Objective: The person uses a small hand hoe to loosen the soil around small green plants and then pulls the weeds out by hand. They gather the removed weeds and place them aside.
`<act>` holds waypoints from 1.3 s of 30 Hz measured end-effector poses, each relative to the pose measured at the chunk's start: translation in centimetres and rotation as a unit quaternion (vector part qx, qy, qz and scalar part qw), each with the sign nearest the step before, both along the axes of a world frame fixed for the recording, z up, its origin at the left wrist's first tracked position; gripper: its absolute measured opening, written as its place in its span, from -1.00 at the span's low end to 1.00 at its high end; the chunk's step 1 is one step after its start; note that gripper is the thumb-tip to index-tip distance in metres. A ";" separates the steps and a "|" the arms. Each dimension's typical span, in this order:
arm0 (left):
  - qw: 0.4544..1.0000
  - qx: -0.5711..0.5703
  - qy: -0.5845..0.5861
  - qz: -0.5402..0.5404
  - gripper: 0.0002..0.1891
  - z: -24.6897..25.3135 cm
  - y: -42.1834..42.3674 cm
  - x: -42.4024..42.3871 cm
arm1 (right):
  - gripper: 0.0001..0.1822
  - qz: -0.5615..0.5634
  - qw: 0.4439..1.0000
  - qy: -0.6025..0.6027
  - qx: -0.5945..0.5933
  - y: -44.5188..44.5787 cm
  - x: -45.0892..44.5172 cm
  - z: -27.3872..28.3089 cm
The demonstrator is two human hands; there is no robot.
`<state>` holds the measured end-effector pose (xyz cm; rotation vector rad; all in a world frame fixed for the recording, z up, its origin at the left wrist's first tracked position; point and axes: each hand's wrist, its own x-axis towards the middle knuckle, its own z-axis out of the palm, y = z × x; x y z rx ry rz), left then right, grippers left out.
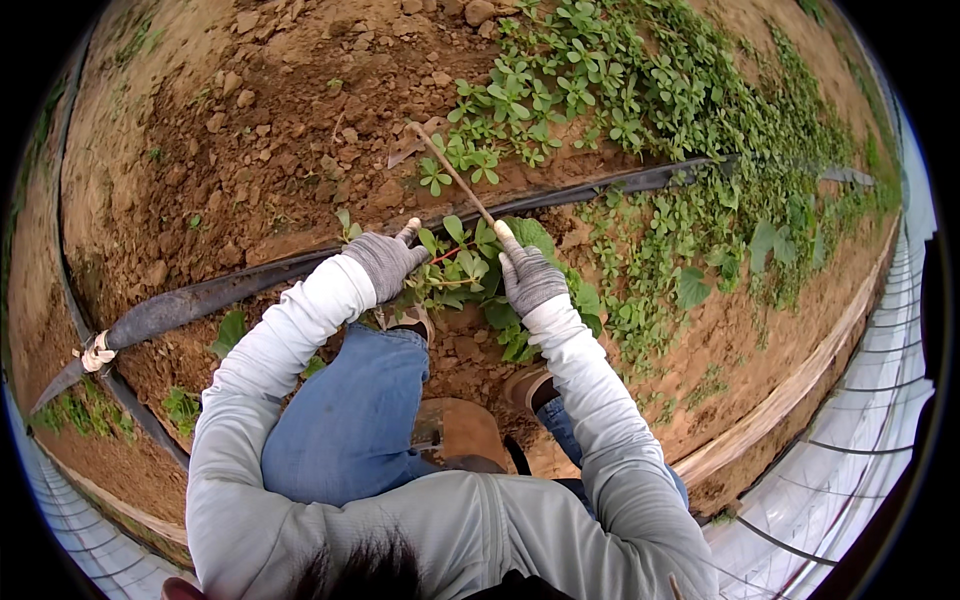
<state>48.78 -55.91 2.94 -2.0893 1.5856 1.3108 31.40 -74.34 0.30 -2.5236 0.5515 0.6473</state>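
Observation:
My right hand [531,276], in a grey knit glove with pale fingertips, grips the thin wooden handle [463,184] of a hand hoe. The hoe's metal blade [409,150] rests at the soil beside low purslane leaves, beyond a black hose. My left hand [386,262], gloved alike, is at a leafy purslane plant [457,262] with a reddish stem. Its index finger reaches toward the black hose [300,264]; whether the fingers hold any stem is hidden. Broader green leaves [531,234] stand around my right hand.
A dense purslane mat [637,90] spreads at the upper right. Crumbled brown soil [255,142] lies at the upper left. Cloth ties the hose at a pipe joint [96,352]. A round brown seat [461,431] is between my legs. Plastic sheeting [847,450] borders the right.

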 end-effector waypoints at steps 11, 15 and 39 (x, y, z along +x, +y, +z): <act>1.000 0.015 -0.019 0.006 -0.45 -0.3 -0.5 0.1 | -0.43 -0.029 0.995 0.066 -0.065 -2.7 -2.7 0.5; 1.000 0.018 -0.014 0.009 -0.45 0.1 -0.8 0.5 | -0.43 -0.036 0.990 0.124 -0.051 -2.6 -3.0 2.8; 0.998 -0.050 0.034 0.028 -0.37 -1.8 0.0 2.3 | -0.53 -0.112 0.990 -0.083 0.007 0.0 -1.7 3.3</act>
